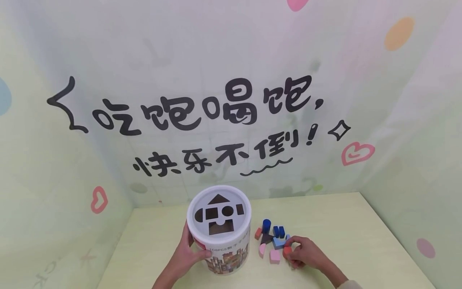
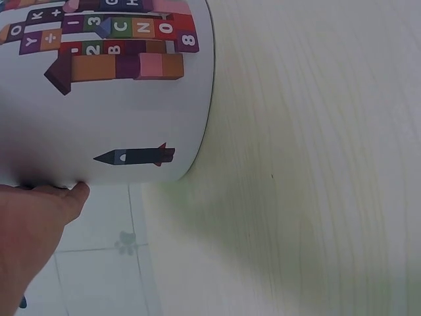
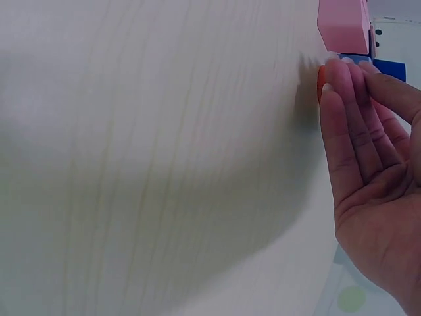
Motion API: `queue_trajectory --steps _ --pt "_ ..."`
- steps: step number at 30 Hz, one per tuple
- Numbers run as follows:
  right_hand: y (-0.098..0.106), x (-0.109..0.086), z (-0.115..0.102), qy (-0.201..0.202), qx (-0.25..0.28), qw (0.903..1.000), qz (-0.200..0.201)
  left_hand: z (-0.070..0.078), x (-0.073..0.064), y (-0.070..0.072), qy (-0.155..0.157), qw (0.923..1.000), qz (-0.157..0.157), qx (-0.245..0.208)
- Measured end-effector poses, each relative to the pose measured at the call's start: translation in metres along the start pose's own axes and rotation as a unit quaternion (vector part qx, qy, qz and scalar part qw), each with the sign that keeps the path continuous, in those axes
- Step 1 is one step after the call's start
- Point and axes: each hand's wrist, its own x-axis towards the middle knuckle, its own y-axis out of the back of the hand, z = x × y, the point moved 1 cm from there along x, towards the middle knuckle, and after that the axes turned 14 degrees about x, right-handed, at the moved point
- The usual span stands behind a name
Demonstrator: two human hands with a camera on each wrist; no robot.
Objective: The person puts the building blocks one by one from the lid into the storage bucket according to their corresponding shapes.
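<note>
A white lidded bucket [image 1: 217,239] stands on the table, its grey lid cut with differently shaped holes. My left hand [image 1: 185,257] grips it at the left side, thumb across the front and the other fingers mostly hidden behind. In the left wrist view, the bucket's printed wall [image 2: 131,118] carries pictures of letter blocks, with part of the left hand [image 2: 33,224] against it. To the right, my right hand [image 1: 304,253] pinches an orange-red block [image 1: 287,251] low over the table. In the right wrist view, the fingers mostly hide this block [image 3: 321,84].
Several loose blocks lie between bucket and right hand: a pink block [image 1: 275,256], a pink half-round [image 1: 262,251], a light blue block [image 1: 278,243], a dark triangle [image 1: 266,239], a blue cylinder [image 1: 266,225] and small dark blue blocks [image 1: 278,231]. Printed curtains surround the table [image 1: 361,228].
</note>
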Motion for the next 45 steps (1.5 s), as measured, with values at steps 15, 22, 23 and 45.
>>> queue_trajectory --steps 15,22,23,45 --pt "0.000 0.003 0.001 -0.016 0.014 0.9997 -0.014 -0.001 0.002 0.000 0.016 0.9999 0.001 -0.002" --pt "-0.004 -0.001 0.000 -0.028 -0.023 0.9993 0.001 -0.003 0.001 0.000 0.023 0.9997 0.002 -0.009" --pt "-0.004 -0.001 0.000 -0.031 -0.027 0.9991 0.001 -0.003 0.001 0.000 0.023 0.9997 0.002 -0.008" --pt "-0.007 -0.008 -0.007 -0.007 -0.052 0.9985 -0.012 -0.006 0.003 0.005 0.009 1.0000 0.004 -0.001"
